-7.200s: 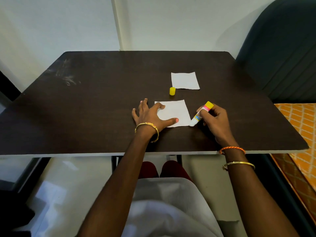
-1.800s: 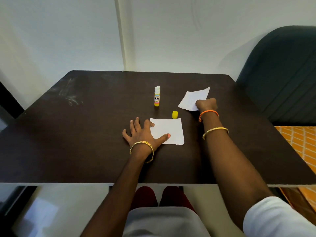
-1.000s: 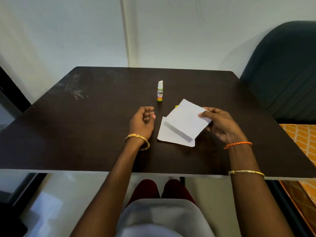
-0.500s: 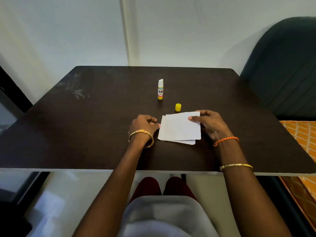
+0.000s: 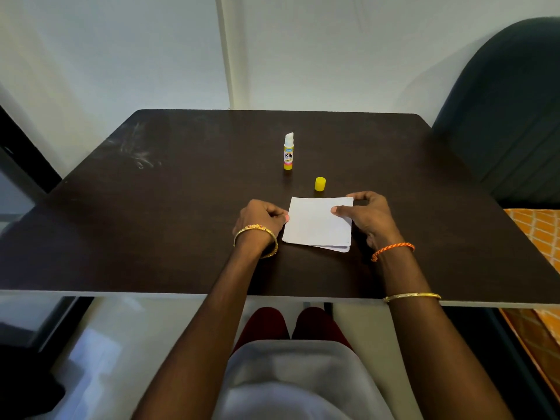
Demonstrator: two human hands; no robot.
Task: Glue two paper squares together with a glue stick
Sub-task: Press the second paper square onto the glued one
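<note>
right hand (image 5: 368, 218) sits at the right edge of the top square (image 5: 318, 221), thumb lying on the sheet's upper face and the fingers curled round its far right corner, so it looks pinched on that sheet. whether the fingers reach beneath the paper cannot be told from here. left hand (image 5: 260, 215) is loosely curled at the left edge, fingertips touching or just beside the paper; whether it grips anything cannot be told.

the top square lies over the bottom square (image 5: 338, 247), which shows only as a thin strip along the near edge and at the near right corner. the two are close to lined up but not exactly, the upper one sitting slightly skewed. both rest flat on the dark bench (image 5: 151, 222), near its front middle.

the glue stick (image 5: 288, 151) stands upright farther back, uncapped, with its white tip exposed. its yellow cap (image 5: 320, 184) stands apart, between the stick and the paper.

judging by this layout, the task is far along. the stick has been set aside, and the sheets are stacked, which suggests glue is already on the lower one, though no glue can be seen. what seems left is to nudge the edges square, press and smooth the pair so they bond, and probably put the cap back on. a skewed set is the main risk, since glued paper may not slide freely.
</note>
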